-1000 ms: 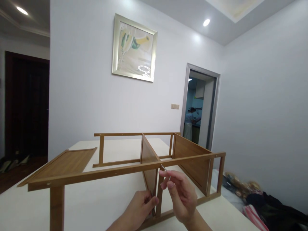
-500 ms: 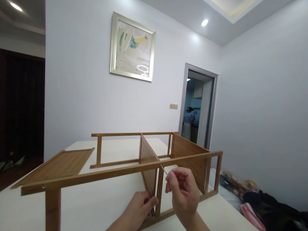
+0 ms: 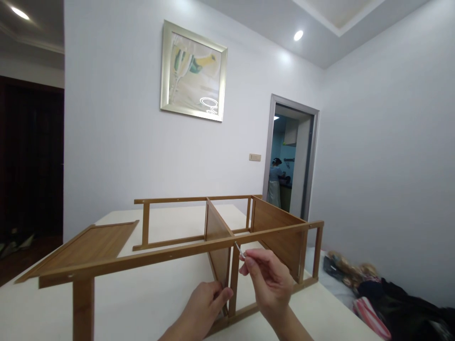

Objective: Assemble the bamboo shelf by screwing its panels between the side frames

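Observation:
A brown wooden shelf frame (image 3: 199,246) lies on its side on a white table (image 3: 142,303). Between the thumb and fingers of my right hand (image 3: 272,279) is a thin silver hex key (image 3: 239,249). Its far tip meets the near rail where the middle shelf panel (image 3: 220,265) joins. Lower down, my left hand (image 3: 204,303) is closed around the edge of that middle panel, beside a short crossbar (image 3: 234,279). Part of the left fingers is hidden behind the wood.
A loose wooden panel (image 3: 81,246) lies flat on the table's left side. Past the right edge are dark clothes (image 3: 398,303) and a pink striped cloth (image 3: 371,317). Behind stand a wall with a framed picture (image 3: 194,71) and a doorway, where a person (image 3: 275,182) stands.
The hex key has turned to a steeper slant, and my right hand has shifted slightly. My left hand keeps its hold. The view has moved a little, and the person in the doorway has changed posture.

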Available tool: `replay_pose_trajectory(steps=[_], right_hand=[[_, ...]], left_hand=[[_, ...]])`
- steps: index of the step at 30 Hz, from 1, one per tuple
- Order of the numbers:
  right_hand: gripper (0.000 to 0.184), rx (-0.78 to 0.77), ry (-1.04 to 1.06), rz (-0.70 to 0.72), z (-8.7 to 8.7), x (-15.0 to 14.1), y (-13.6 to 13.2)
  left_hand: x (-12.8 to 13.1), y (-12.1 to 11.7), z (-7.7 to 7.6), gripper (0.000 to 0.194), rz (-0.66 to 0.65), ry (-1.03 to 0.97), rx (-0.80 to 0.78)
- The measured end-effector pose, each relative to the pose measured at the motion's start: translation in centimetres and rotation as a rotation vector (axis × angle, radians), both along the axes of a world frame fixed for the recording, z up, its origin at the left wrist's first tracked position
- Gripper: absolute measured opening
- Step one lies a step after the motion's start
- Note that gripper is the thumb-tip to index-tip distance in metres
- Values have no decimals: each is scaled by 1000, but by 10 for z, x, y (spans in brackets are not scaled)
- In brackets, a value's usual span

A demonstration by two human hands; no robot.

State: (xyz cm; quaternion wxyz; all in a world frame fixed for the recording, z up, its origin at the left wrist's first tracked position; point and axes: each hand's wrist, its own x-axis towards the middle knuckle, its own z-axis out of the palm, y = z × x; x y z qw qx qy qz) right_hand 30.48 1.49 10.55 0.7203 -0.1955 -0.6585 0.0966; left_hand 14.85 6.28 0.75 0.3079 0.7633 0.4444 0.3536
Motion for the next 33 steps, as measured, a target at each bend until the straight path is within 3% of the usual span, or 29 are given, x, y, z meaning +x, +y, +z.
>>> replay_pose_trajectory(steps=[4,7,9,14,17,21,26,33], right_hand=[[20,107,-80,-252,-4,1,6],[27,159,-180,-326,-7,1,10],[27,95,-209,-265,-7,-1,10],[18,-153,-101,86,-3,-3,6],[17,-161,-96,199,-2,0,6],[20,-126,-127,221,-5,4,10],[24,-51,-161,124,-11,5,17],[17,173,-160,-250,2,2,16]], left_hand=[[0,5,0,58,36,56,37],[0,9,2,58,57,82,59],[0,11,2,59,62,85,57],[0,14,1,62,35,83,45],[1,14,1,64,37,89,41],[2,14,1,67,41,127,34],[1,15,0,64,37,122,49],[2,16,-1,62,41,73,34]])
